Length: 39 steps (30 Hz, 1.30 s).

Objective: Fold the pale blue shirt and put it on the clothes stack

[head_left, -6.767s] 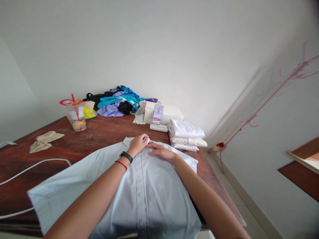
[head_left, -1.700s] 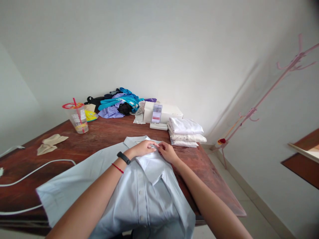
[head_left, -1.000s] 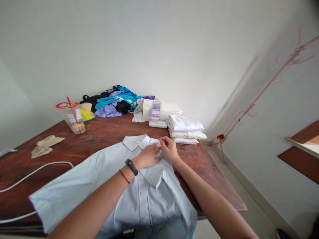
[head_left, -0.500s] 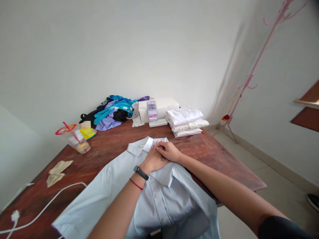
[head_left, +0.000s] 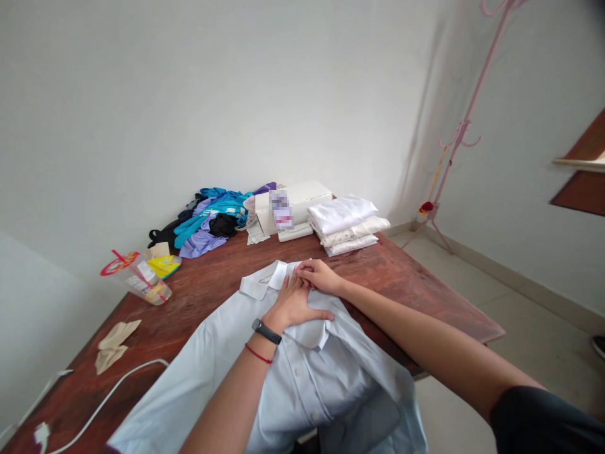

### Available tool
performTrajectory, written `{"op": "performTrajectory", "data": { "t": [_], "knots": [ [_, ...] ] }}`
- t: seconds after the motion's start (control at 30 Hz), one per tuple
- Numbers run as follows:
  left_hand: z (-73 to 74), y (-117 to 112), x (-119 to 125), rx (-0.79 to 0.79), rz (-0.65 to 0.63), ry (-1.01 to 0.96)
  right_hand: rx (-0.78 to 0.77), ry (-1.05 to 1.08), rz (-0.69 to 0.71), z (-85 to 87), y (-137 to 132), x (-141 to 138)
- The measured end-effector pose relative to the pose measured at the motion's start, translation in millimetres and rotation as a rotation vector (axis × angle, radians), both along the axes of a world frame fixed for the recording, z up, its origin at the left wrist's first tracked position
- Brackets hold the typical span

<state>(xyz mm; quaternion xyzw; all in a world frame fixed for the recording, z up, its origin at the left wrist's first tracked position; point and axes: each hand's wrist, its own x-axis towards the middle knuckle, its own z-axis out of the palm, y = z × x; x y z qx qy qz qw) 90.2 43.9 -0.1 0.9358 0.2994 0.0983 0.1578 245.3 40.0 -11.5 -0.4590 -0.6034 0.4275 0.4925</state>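
A: Collared button-up shirt (head_left: 236,353), where, how held?
B: Front up on the desk (head_left: 411,287). Left hand (head_left: 293,306) splayed, pressing the chest, probably steadying it. Right hand (head_left: 322,276) half-curled against those fingertips, near the collar (pinching fabric? cannot tell).

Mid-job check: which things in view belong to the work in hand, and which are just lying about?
In the work:
left hand
right hand
pale blue shirt, under both hands

Seemingly just lying about:
cup
clothes pile
white box
beige cloth
folded white stack, untouched
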Motion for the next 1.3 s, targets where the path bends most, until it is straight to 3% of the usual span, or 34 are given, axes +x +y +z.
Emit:
{"op": "performTrajectory", "data": {
  "t": [0.17, 0.43, 0.53, 0.7, 0.8, 1.0, 1.3],
  "knots": [
    [2.9, 4.1, -4.1, -0.034, -0.046, 0.139, -0.149, 0.266, -0.025, 2.3, 4.1, 3.4],
    [20.0, 4.2, -19.5, -0.080, -0.067, 0.335, -0.232, 0.274, -0.097, -0.2, 9.3, 3.1],
    [30.9, 3.3, -22.0, -0.015, -0.072, 0.249, -0.250, 0.296, -0.103, -0.9, 10.2, 4.8],
    [44.9, -0.9, -18.0, -0.029, -0.011, -0.097, -0.282, 0.367, -0.123, -0.9, 10.8, 10.7],
    [39.2, -8.9, -7.9, -0.028, 0.039, -0.169, -0.287, 0.379, -0.120, -0.2, 10.0, 11.7],
    [17.3, -21.3, 8.3, -0.123, -0.073, -0.077, -0.276, 0.315, -0.101, 2.7, 7.1, 9.3],
    [20.6, -16.2, 2.7, -0.172, -0.120, -0.046, -0.152, 0.054, -0.083, -3.9, 7.3, 5.8]
  ]
}}
